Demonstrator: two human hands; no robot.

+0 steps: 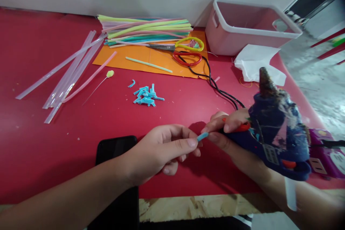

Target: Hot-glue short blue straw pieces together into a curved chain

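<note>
So the left hand is pinching a short blue piece between thumb and fingers, out over the near part of the red tabletop. The right hand is holding a blue glue gun, fingers closed around its handle, nozzle pointing up and away, and those fingertips are sitting right by the far end of the blue piece; can't really tell if they're touching it. A clear glue stick is poking out the gun's near end. A little pile of cut blue bits is lying beyond the left hand, and the scissors are resting on the orange sheet beside a bundle of colorful pipe cleaners. A black phone is lying partly under the left forearm.
</note>
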